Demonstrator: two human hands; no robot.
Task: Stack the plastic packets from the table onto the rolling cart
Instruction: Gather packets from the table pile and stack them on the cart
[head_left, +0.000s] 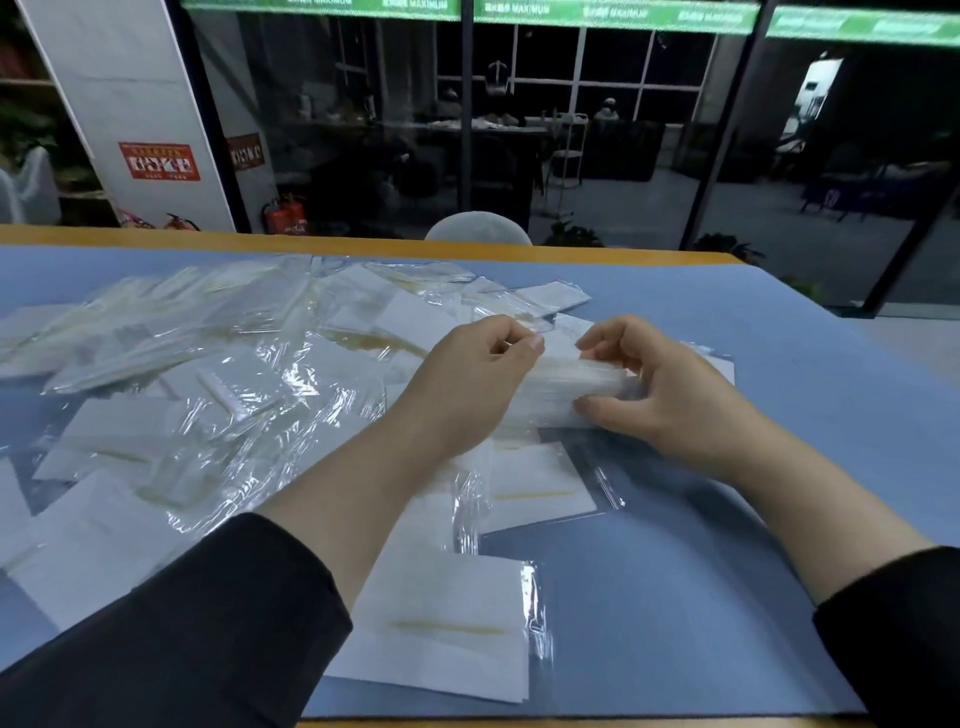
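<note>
gripping packet stack (566, 387) from both ends, long axis left-right, both hands

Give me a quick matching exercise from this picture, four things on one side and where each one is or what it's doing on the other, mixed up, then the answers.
Things:
1. left hand
2. bundle of packets
3. single packet
4. fire extinguisher

Places or states:
A. lies flat on the blue mat nearest the camera
B. stands on the floor beyond the table, by the white pillar
C. held between both hands above the mat
D. grips the bundle's left end

Pairs: 1-D, 2-C, 3-A, 4-B
</note>
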